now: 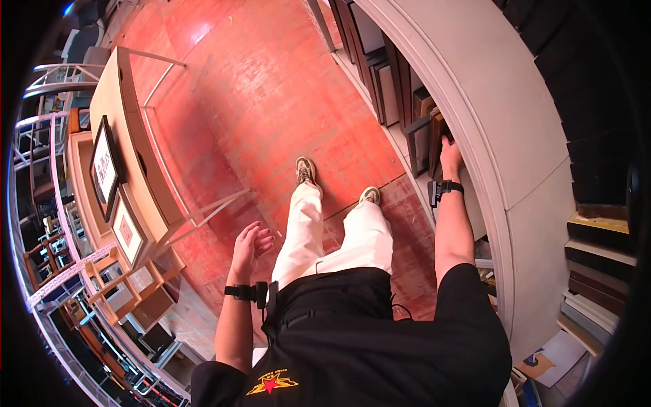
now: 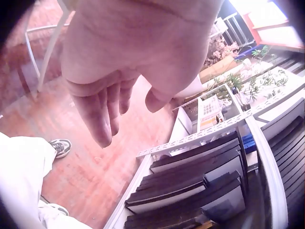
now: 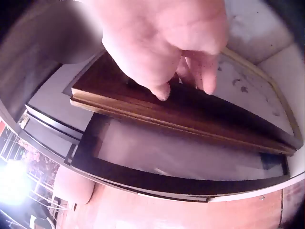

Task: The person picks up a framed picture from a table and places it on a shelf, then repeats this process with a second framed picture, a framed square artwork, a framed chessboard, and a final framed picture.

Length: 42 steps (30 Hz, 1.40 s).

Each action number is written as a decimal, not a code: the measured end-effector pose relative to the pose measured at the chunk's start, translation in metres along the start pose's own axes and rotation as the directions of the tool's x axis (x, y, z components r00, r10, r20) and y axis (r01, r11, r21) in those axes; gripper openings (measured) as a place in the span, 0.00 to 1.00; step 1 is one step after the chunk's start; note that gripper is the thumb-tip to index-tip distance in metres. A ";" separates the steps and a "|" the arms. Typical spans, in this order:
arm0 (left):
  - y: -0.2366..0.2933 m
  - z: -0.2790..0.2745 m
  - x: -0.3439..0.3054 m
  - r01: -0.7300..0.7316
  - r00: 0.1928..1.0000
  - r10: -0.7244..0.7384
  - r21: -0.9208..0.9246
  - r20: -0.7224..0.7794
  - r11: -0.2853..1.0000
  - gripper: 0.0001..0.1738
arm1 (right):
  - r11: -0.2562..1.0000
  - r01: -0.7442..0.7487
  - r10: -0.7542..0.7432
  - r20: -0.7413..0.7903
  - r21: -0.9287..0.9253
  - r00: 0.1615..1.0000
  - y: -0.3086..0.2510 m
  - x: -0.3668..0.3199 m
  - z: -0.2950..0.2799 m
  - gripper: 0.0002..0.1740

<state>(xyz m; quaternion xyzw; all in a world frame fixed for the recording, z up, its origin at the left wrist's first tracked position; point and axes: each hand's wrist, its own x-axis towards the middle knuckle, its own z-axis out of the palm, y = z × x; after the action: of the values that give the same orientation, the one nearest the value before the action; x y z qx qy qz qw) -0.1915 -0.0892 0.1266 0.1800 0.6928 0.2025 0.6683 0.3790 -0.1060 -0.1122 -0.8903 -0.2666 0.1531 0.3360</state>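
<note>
on my far left a display table carries framed prints leaning along its edge, well apart from me. my left hand hangs beside my thigh over the red floor, fingers loosely curled and apart, holding nothing. to my right, my right hand reaches into the white shelf unit, where frames stand on edge in a row. thumb and fingers are curled over the top rail of a brown wooden frame, clamped on it, with a dark glazed frame pressed right against it. i judge the risk is here: one hand on one rail is a thin hold, so the frame could twist, scrape the neighbour's glass or drag it off the shelf.
</note>
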 end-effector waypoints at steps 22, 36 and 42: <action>0.043 -0.008 -0.001 -0.173 0.982 0.186 -0.223 0.038 0.959 0.25 | 0.992 0.126 -0.103 0.614 0.006 0.782 -0.099 -0.167 -0.058 0.21; 0.134 -0.084 0.056 -0.187 0.974 0.220 -0.341 0.060 0.921 0.26 | 0.934 0.355 -0.296 0.627 0.033 0.721 -0.335 -0.151 0.014 0.20; 0.169 -0.142 0.081 -0.227 0.968 0.250 -0.360 0.017 0.905 0.25 | 0.905 0.425 -0.319 0.661 0.000 0.679 -0.393 -0.156 0.052 0.22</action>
<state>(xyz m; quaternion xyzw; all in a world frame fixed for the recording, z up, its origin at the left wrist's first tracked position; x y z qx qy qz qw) -0.3404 0.0917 0.1495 0.1458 0.5965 0.3987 0.6812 0.0828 0.0796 0.1316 -0.7316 -0.5523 0.3580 0.1776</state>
